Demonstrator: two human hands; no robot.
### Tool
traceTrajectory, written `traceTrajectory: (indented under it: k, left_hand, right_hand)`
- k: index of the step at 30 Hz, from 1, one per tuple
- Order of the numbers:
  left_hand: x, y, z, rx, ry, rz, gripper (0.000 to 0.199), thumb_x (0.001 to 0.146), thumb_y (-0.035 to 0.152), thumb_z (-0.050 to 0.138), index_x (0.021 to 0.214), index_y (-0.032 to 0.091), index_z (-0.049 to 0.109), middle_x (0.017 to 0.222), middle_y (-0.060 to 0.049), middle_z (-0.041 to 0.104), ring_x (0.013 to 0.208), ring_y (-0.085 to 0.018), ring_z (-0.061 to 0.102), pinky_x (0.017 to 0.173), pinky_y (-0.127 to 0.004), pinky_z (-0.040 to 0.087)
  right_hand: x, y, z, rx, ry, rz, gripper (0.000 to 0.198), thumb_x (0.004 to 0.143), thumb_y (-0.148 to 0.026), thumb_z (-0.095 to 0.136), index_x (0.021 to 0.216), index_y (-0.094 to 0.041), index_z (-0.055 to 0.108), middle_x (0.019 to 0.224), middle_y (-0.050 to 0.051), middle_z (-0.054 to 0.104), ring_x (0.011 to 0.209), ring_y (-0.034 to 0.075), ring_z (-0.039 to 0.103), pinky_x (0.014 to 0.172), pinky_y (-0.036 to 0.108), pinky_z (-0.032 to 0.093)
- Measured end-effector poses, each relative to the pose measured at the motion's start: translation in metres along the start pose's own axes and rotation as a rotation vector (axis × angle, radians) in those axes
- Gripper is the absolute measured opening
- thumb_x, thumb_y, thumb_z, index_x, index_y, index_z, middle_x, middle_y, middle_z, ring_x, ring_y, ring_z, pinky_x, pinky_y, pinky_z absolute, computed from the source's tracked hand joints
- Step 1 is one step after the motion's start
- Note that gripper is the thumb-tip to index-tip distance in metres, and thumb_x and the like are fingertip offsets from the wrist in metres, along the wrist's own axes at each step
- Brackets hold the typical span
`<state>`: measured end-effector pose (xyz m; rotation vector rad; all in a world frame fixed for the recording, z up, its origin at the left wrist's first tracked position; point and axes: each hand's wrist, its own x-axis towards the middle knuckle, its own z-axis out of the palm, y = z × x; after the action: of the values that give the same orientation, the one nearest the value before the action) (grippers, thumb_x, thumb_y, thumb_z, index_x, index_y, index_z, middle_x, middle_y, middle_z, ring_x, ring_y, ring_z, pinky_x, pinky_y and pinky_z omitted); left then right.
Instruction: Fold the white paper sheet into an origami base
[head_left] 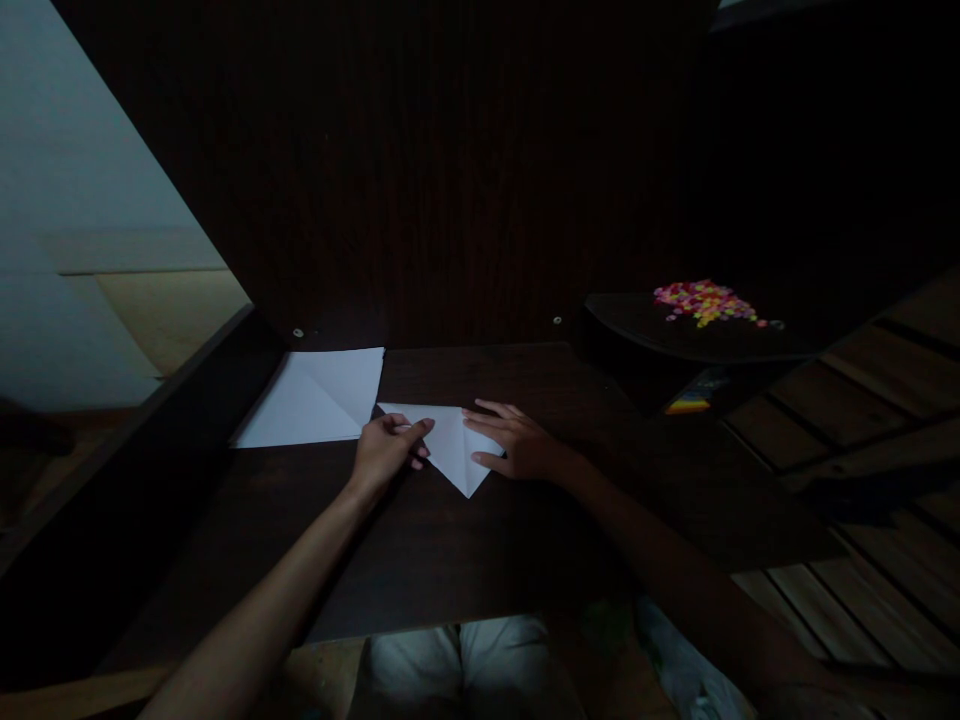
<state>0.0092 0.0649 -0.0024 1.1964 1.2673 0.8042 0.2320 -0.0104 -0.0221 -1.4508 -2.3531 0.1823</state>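
Note:
A white sheet of paper folded into a triangle lies on the dark wooden desk, one point toward me and a crease down its middle. At its left edge my left hand pinches the paper between thumb and fingers. My right hand rests flat on the right part of the triangle with its fingers spread, covering that corner. Beside my left hand, farther left, are white square sheets of paper with a diagonal crease on the top one.
A dark upright panel closes off the back, and a low dark side wall borders the left. On a rounded shelf at right sits a heap of small colourful pieces. Wooden slats show beyond the desk's right side.

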Motion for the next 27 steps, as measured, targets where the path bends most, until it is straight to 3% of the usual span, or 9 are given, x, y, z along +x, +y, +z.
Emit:
traceTrajectory:
  k: [3, 6, 8, 11, 13, 17, 27]
  left_hand:
    - [-0.005, 0.004, -0.011, 0.407, -0.044, 0.114, 0.031, 0.077, 0.044, 0.066, 0.064, 0.018, 0.053, 0.058, -0.003, 0.062, 0.047, -0.017, 0.056, 0.046, -0.028, 0.045]
    - [-0.008, 0.006, -0.018, 0.876, 0.145, 0.438, 0.028, 0.079, 0.043, 0.063, 0.064, 0.02, 0.056, 0.063, -0.005, 0.062, 0.065, -0.023, 0.061, 0.063, -0.034, 0.049]
    - [-0.01, 0.006, -0.018, 1.028, 0.194, 0.697, 0.022, 0.083, 0.039, 0.058, 0.076, 0.019, 0.061, 0.079, -0.009, 0.065, 0.083, -0.027, 0.062, 0.076, -0.038, 0.049]
    - [-0.008, 0.002, -0.01, 1.093, 0.029, 0.995, 0.034, 0.088, 0.04, 0.054, 0.108, 0.014, 0.064, 0.113, -0.016, 0.064, 0.111, -0.032, 0.056, 0.096, -0.046, 0.044]
    - [-0.005, -0.004, -0.003, 1.135, -0.113, 1.092, 0.051, 0.089, 0.042, 0.052, 0.131, 0.012, 0.053, 0.136, -0.019, 0.053, 0.128, -0.034, 0.046, 0.108, -0.052, 0.034]
    - [-0.003, -0.016, 0.006, 1.242, -0.211, 1.089, 0.057, 0.097, 0.036, 0.04, 0.145, 0.006, 0.036, 0.153, -0.021, 0.033, 0.144, -0.033, 0.027, 0.115, -0.051, 0.025]
    - [-0.008, -0.028, 0.002, 1.253, -0.375, 0.933, 0.077, 0.093, 0.064, 0.037, 0.15, 0.011, 0.03, 0.153, -0.018, 0.033, 0.144, -0.035, 0.025, 0.115, -0.052, 0.025]
  right_hand:
    - [0.0, 0.002, 0.0, 0.009, -0.025, 0.009, 0.052, 0.092, -0.033, 0.056, 0.141, -0.019, 0.048, 0.149, 0.01, 0.044, 0.142, 0.031, 0.031, 0.111, 0.056, 0.031]
    - [-0.001, 0.005, 0.001, 0.032, -0.029, 0.003, 0.048, 0.095, -0.029, 0.049, 0.142, -0.021, 0.047, 0.149, 0.007, 0.044, 0.143, 0.029, 0.029, 0.111, 0.054, 0.031]
    - [-0.001, 0.006, 0.002, 0.043, -0.03, 0.003, 0.047, 0.096, -0.028, 0.046, 0.143, -0.022, 0.046, 0.149, 0.006, 0.044, 0.144, 0.028, 0.028, 0.112, 0.054, 0.03]
    - [0.0, 0.008, 0.004, 0.047, -0.041, -0.004, 0.045, 0.098, -0.025, 0.04, 0.142, -0.022, 0.047, 0.149, 0.006, 0.045, 0.144, 0.027, 0.027, 0.112, 0.054, 0.031]
    - [0.0, 0.01, 0.006, 0.043, -0.046, -0.017, 0.045, 0.099, -0.02, 0.034, 0.142, -0.023, 0.048, 0.149, 0.006, 0.045, 0.145, 0.026, 0.027, 0.112, 0.053, 0.031]
    - [0.0, 0.016, 0.01, 0.015, -0.064, -0.03, 0.049, 0.096, -0.012, 0.034, 0.143, -0.023, 0.045, 0.15, 0.006, 0.043, 0.146, 0.024, 0.025, 0.113, 0.053, 0.03]
    - [0.0, 0.012, 0.01, 0.026, -0.078, -0.036, 0.049, 0.093, -0.01, 0.039, 0.14, -0.021, 0.049, 0.148, 0.008, 0.045, 0.145, 0.024, 0.027, 0.114, 0.055, 0.027]
